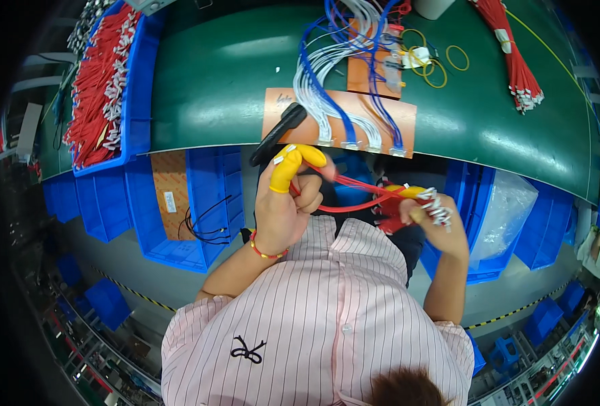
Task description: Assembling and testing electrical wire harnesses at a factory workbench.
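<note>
My left hand, with yellow finger cots on its thumb and a finger, is closed on red wires in front of the bench edge. Small white tips show at its covered fingertips. The wires run across to my right hand, which is wrapped round the same red bundle and also wears a yellow finger cot. White connectors stick out in a cluster there. Just beyond my left hand, a black bar-shaped thing lies over the corner of an orange-brown board.
White and blue wires are plugged in along that board on the green bench. A blue bin of red wires stands left. Yellow rubber bands and another red wire bundle lie right. Blue bins sit below the edge.
</note>
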Tool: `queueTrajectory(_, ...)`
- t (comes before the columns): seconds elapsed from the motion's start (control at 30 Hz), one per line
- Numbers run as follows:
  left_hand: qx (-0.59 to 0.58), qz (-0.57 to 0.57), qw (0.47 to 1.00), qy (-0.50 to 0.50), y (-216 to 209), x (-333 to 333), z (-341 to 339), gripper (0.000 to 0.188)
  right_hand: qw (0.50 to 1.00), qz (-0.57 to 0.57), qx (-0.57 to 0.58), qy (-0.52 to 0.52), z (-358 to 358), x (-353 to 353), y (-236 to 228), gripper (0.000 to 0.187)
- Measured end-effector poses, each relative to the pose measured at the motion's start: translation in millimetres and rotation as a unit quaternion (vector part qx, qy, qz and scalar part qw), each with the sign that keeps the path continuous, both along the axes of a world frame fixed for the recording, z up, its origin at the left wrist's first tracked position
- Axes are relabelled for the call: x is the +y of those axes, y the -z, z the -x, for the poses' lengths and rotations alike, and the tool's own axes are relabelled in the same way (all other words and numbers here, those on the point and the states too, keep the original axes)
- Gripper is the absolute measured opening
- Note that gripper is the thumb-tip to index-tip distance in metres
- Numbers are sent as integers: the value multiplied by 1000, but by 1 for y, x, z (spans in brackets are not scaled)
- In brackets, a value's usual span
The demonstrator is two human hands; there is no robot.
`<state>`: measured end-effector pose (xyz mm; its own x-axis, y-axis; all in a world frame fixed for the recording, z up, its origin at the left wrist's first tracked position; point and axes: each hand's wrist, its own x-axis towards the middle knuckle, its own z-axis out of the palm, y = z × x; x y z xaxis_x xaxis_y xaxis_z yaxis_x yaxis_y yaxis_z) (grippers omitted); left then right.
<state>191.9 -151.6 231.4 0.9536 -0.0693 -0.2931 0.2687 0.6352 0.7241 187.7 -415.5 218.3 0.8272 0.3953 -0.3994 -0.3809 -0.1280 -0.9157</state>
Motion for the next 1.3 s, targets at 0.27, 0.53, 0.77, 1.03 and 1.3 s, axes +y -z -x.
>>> queueTrajectory(0.27,74,-33,992,96,27,1,0,29,953,-152,66,255,9,-11,22,20)
queueTrajectory(0.53,65,-74,990,97,27,5,-7,28,937,-202,91,269,4,39,16,27)
queueTrajectory(0.77,59,-98,984,137,28,16,-13,28,964,-33,3,264,-7,57,14,21)
queueTrajectory(1.03,59,-76,988,119,24,13,-13,25,960,-42,-2,277,-10,62,8,20)
queueTrajectory(1.3,64,-14,996,58,25,2,-11,24,962,-17,-8,273,-14,64,5,19)
